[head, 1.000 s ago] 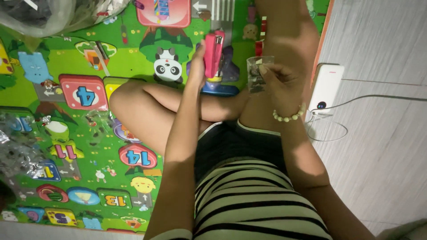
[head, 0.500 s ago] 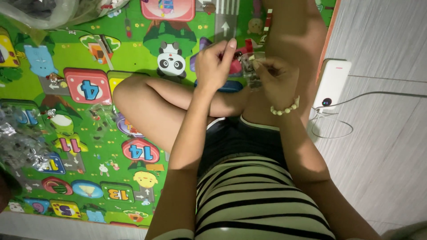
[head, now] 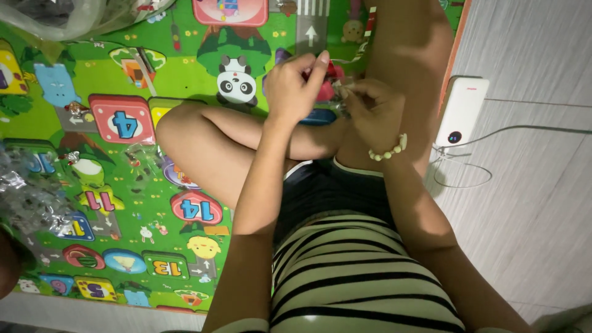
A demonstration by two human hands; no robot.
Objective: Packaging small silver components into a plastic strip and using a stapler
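Observation:
I sit cross-legged on a colourful play mat (head: 123, 160). My left hand (head: 295, 86) is curled around a red-pink tool (head: 328, 81), which is mostly hidden behind its fingers. My right hand (head: 370, 110), with a bead bracelet (head: 388, 150) on the wrist, pinches a small clear packet (head: 343, 90) right beside the tool. Both hands meet above my crossed legs. How the packet sits against the tool is hidden.
A white power bank (head: 462, 110) stands on the grey floor (head: 530, 203) to the right, with a thin cable (head: 459, 176) looping from it. Clear plastic bags (head: 68, 18) lie at the top left. Shiny small packets (head: 28, 197) are heaped at the left edge.
My left hand has lowered the red-pink tool from upright and closed in on my right hand. The view has shifted slightly downward.

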